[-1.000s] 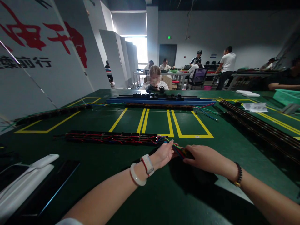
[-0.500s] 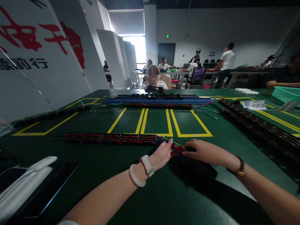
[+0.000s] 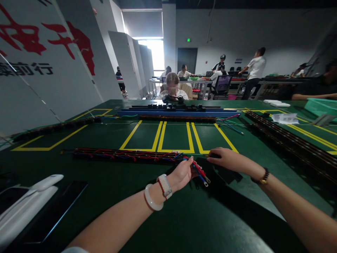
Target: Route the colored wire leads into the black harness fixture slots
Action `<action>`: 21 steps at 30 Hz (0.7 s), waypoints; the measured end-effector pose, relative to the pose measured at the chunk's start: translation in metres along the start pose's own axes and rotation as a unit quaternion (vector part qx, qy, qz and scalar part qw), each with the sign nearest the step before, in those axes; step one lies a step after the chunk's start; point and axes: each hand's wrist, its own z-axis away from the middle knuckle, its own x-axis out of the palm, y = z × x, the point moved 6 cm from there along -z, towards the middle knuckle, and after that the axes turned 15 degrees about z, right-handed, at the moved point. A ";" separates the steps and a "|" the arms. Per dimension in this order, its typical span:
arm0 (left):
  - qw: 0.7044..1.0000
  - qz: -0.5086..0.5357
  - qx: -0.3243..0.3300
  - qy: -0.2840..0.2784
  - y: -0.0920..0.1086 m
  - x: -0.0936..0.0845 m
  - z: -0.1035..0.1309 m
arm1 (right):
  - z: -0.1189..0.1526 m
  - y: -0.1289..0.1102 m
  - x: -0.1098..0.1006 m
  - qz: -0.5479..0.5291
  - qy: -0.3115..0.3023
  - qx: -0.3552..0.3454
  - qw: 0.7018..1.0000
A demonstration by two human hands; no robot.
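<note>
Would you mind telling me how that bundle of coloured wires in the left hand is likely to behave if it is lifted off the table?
The coloured wires would probably flop: their free ends already droop past the left hand. They look thin, so likely light. Their other ends run into the long wired strip, which might drag along on the green table.

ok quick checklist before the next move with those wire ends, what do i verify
1. Left hand grips the bundle of red and blue wires: ok.
2. Wire terminals free past the fingers, not snagged: ok.
3. Right hand holds something: cannot tell; it rests flat on the green table mat by a black piece.
4. Wires run back into the long black wired strip, which lies straight: ok.
5. Each wire seated in the strip: cannot tell, too small.
6. White case at the left is apart from both hands: ok.
</note>
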 end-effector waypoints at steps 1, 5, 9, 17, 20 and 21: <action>1.000 0.001 -0.004 0.012 0.000 -0.002 0.000 | -0.003 0.002 0.001 0.011 0.005 0.006 1.000; 0.999 -0.012 -0.028 0.045 -0.002 -0.007 -0.002 | -0.013 0.007 0.006 0.071 0.016 0.046 0.996; 0.999 -0.006 -0.031 0.039 -0.003 -0.009 -0.004 | -0.024 0.006 0.010 0.117 0.015 0.050 0.992; 0.998 -0.020 -0.050 0.026 -0.004 -0.010 -0.004 | -0.060 -0.004 0.005 0.232 0.128 -0.066 0.962; 0.998 -0.015 -0.055 0.012 -0.003 -0.008 -0.003 | -0.071 -0.002 0.006 0.219 0.166 -0.119 0.954; 0.998 -0.014 -0.059 0.011 -0.003 -0.008 -0.003 | -0.073 -0.001 0.006 0.211 0.177 -0.129 0.953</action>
